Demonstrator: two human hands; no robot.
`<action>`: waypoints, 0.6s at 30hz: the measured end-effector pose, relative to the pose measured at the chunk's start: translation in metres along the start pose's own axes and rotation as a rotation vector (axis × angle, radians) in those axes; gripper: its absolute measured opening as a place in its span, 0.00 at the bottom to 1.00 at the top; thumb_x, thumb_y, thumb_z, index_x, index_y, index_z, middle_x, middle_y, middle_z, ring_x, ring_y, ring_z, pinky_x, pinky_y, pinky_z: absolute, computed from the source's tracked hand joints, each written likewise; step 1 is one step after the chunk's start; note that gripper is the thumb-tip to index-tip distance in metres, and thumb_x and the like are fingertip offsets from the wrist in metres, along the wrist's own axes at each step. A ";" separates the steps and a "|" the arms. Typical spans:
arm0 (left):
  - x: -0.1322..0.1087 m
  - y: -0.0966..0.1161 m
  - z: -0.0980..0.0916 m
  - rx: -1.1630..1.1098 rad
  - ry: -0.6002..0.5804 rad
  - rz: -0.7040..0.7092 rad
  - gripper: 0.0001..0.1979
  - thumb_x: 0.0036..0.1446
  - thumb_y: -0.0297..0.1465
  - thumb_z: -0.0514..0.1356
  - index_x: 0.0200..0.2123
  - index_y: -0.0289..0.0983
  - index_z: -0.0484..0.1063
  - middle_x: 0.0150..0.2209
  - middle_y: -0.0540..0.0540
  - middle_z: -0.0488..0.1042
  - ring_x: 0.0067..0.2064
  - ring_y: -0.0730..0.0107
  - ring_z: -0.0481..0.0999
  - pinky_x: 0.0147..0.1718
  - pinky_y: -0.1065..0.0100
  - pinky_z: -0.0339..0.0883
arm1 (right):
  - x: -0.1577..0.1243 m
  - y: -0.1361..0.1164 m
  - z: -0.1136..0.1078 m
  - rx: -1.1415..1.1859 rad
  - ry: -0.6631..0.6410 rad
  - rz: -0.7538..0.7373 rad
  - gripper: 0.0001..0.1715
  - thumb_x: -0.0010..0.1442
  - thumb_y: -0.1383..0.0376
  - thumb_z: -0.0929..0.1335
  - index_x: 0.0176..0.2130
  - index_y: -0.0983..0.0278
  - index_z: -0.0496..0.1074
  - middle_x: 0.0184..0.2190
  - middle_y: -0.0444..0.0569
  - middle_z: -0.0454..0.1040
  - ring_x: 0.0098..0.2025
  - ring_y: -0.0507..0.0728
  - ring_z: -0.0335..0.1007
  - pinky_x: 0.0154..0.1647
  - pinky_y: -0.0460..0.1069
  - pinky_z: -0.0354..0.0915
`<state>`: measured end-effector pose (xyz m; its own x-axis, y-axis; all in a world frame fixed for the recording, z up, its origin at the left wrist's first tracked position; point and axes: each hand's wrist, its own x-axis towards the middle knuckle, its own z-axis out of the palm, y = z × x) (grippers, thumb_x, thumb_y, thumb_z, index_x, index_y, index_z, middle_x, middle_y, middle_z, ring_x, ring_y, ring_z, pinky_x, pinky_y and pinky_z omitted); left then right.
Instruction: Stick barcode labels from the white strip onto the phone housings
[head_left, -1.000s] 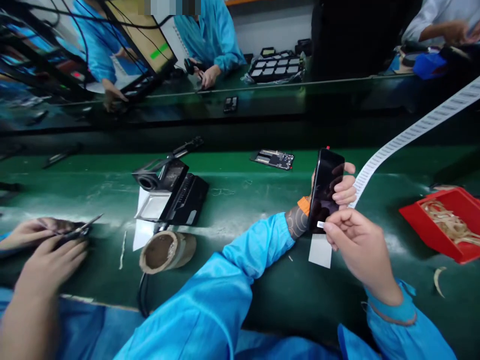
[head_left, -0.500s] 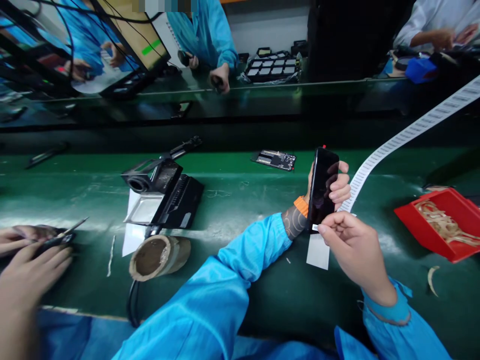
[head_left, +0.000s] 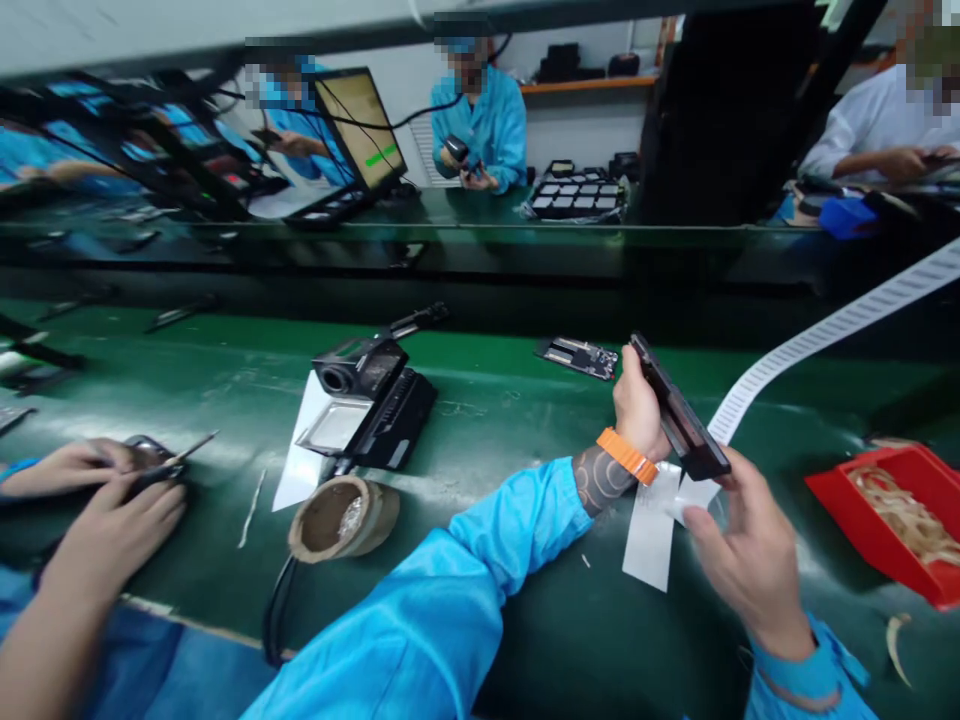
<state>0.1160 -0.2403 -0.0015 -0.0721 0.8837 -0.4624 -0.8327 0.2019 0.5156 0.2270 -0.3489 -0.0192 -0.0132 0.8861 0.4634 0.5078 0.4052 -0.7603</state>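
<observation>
A black smartphone (head_left: 679, 410) is tilted nearly edge-on, its upper end pointing up and left. My left hand (head_left: 637, 400), with an orange watch band on the wrist, grips it along the upper left side; its other fingers are mostly hidden. My right hand (head_left: 742, 540) is at the phone's lower end, thumb spread away and fingertips partly hidden behind the phone. Below the phone a white paper slip (head_left: 651, 535) lies on the green bench. A long strip of printed labels (head_left: 817, 345) runs from behind the phone up to the right.
An opened phone body (head_left: 581, 357) lies beyond my left hand. A red bin (head_left: 847, 500) of rubber bands stands right. Leftward are a black device (head_left: 390, 420) and a cardboard tube (head_left: 375, 520). A co-worker's hands (head_left: 112, 520) work with a pointed tool at far left.
The phone has turned from facing me to nearly edge-on, its lower end swinging right. My right hand's thumb has come off the small white label at the phone's lower end. The view has tilted upward.
</observation>
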 end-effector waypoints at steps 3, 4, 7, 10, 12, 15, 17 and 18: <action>0.002 0.011 -0.010 -0.003 -0.026 0.145 0.22 0.64 0.51 0.55 0.33 0.37 0.67 0.28 0.50 0.68 0.27 0.73 0.69 0.27 0.71 0.62 | 0.010 0.008 -0.008 0.095 0.039 0.265 0.23 0.61 0.50 0.71 0.49 0.63 0.74 0.40 0.55 0.78 0.39 0.64 0.76 0.40 0.56 0.73; 0.001 0.021 -0.018 0.017 -0.088 0.139 0.20 0.65 0.49 0.56 0.35 0.37 0.69 0.30 0.49 0.71 0.29 0.73 0.71 0.28 0.72 0.64 | 0.015 0.011 -0.012 0.214 0.024 0.374 0.23 0.61 0.50 0.72 0.47 0.62 0.75 0.38 0.54 0.79 0.35 0.62 0.76 0.35 0.54 0.73; -0.001 0.063 -0.052 0.343 -0.282 -0.008 0.11 0.55 0.35 0.67 0.40 0.36 0.75 0.33 0.48 0.75 0.30 0.72 0.74 0.29 0.72 0.67 | 0.032 0.021 -0.020 0.623 -0.167 0.623 0.24 0.56 0.50 0.75 0.45 0.63 0.76 0.38 0.52 0.79 0.28 0.57 0.73 0.23 0.49 0.72; 0.007 0.101 -0.078 0.703 -0.382 -0.276 0.12 0.46 0.25 0.70 0.36 0.28 0.77 0.31 0.40 0.77 0.29 0.65 0.77 0.30 0.65 0.70 | 0.037 0.036 -0.022 0.698 -0.182 0.653 0.26 0.58 0.48 0.73 0.48 0.63 0.75 0.47 0.55 0.78 0.36 0.59 0.77 0.29 0.50 0.76; 0.025 0.117 -0.078 0.748 -0.279 -0.212 0.09 0.50 0.24 0.67 0.36 0.27 0.76 0.32 0.37 0.77 0.29 0.62 0.77 0.31 0.61 0.72 | 0.032 0.049 -0.022 0.476 -0.160 0.518 0.29 0.61 0.47 0.70 0.55 0.61 0.73 0.54 0.56 0.75 0.49 0.64 0.76 0.42 0.56 0.77; 0.075 0.132 -0.051 0.703 -0.118 0.043 0.07 0.61 0.25 0.60 0.42 0.31 0.73 0.36 0.40 0.77 0.33 0.67 0.78 0.37 0.62 0.73 | 0.019 0.072 -0.026 -0.024 -0.298 0.169 0.29 0.63 0.47 0.69 0.57 0.58 0.74 0.55 0.55 0.75 0.57 0.69 0.71 0.58 0.65 0.68; 0.116 0.141 -0.023 0.702 -0.071 0.188 0.09 0.66 0.30 0.58 0.48 0.33 0.71 0.42 0.42 0.76 0.39 0.68 0.77 0.41 0.62 0.74 | 0.012 0.088 -0.031 -0.224 -0.408 -0.019 0.25 0.64 0.49 0.67 0.53 0.58 0.77 0.52 0.54 0.77 0.55 0.69 0.72 0.58 0.66 0.67; 0.135 0.147 -0.009 0.721 -0.060 0.241 0.12 0.67 0.34 0.58 0.50 0.33 0.71 0.45 0.42 0.75 0.42 0.67 0.77 0.42 0.61 0.74 | 0.011 0.096 -0.034 -0.285 -0.450 -0.072 0.24 0.65 0.49 0.66 0.52 0.57 0.78 0.51 0.54 0.77 0.54 0.69 0.73 0.57 0.65 0.68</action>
<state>-0.0211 -0.0953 0.0055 -0.1594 0.9556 -0.2478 -0.2318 0.2078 0.9503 0.3047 -0.3082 -0.0714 -0.3931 0.8924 0.2215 0.7047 0.4471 -0.5509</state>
